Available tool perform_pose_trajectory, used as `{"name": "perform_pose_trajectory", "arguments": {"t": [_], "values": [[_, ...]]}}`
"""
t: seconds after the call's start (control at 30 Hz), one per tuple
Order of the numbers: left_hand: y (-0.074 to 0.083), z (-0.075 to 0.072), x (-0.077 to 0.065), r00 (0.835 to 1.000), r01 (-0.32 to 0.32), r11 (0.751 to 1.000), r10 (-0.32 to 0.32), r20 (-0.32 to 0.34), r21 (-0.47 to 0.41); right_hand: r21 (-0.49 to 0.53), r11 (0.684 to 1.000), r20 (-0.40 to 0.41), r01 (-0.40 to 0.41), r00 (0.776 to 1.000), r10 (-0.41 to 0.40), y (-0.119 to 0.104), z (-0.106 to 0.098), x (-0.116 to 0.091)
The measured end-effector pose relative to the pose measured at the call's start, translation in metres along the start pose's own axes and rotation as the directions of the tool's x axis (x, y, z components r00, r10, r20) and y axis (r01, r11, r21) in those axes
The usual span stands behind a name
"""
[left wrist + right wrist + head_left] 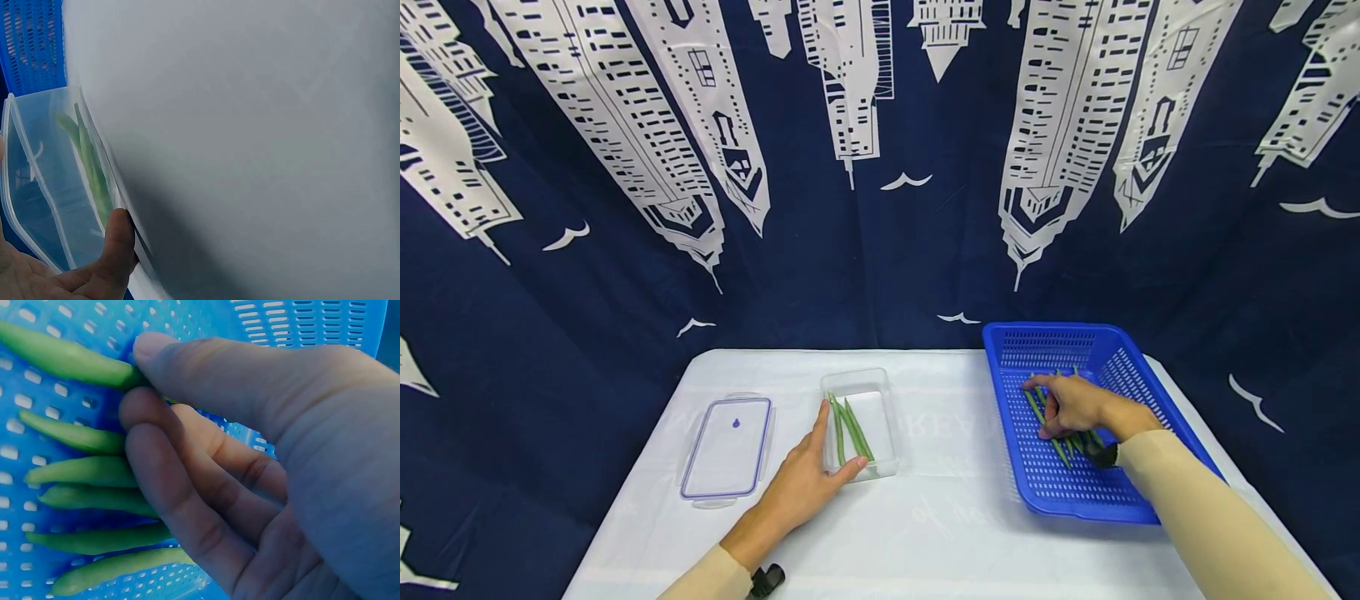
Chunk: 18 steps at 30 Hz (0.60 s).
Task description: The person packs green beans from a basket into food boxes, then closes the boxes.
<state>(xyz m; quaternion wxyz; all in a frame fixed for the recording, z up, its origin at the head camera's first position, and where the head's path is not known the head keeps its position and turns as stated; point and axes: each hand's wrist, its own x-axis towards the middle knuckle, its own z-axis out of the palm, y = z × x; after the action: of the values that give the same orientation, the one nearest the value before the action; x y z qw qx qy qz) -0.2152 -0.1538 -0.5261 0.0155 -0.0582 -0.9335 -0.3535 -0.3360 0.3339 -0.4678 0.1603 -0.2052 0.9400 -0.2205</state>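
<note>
My left hand [801, 479] rests against a clear plastic food container [882, 421], index finger along its left side and thumb at its near edge, both fairly straight. Several green beans [855, 429] lie inside it. Over at the right, my right hand [1075, 404] reaches into a blue plastic basket [1006, 417]. In the right wrist view, thumb and index finger pinch the end of one green bean [69, 359]. More green beans [94, 497] lie side by side on the basket floor below it, their far ends hidden behind the fingers.
A clear lid [722, 454] with a blue-violet seal lies flat left of the container. White cloth [940, 517] covers the table. Behind it hangs a dark blue curtain [865, 267] printed with white buildings and birds.
</note>
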Motion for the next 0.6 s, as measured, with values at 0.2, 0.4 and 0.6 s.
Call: {"name": "perform_pose_trajectory", "arguments": {"t": [0.2, 0.4, 0.6], "values": [[-0.0001, -0.0006, 0.0005, 1.0, -0.008, 1.0, 0.008, -0.004, 0.005, -0.008, 1.0, 0.003, 0.018, 1.0, -0.018, 0.0023, 0.0006, 0.0018], [0.0007, -0.0008, 0.0, 1.0, -0.009, 1.0, 0.009, -0.011, 0.005, 0.024, 0.999, 0.025, 0.023, 0.999, -0.024, 0.0043, 0.001, 0.0022], [0.0012, 0.0005, 0.0001, 1.0, -0.008, 1.0, 0.008, -0.011, 0.001, 0.118, 0.992, 0.036, 0.035, 0.999, -0.039, 0.0065, 0.001, 0.0014]]}}
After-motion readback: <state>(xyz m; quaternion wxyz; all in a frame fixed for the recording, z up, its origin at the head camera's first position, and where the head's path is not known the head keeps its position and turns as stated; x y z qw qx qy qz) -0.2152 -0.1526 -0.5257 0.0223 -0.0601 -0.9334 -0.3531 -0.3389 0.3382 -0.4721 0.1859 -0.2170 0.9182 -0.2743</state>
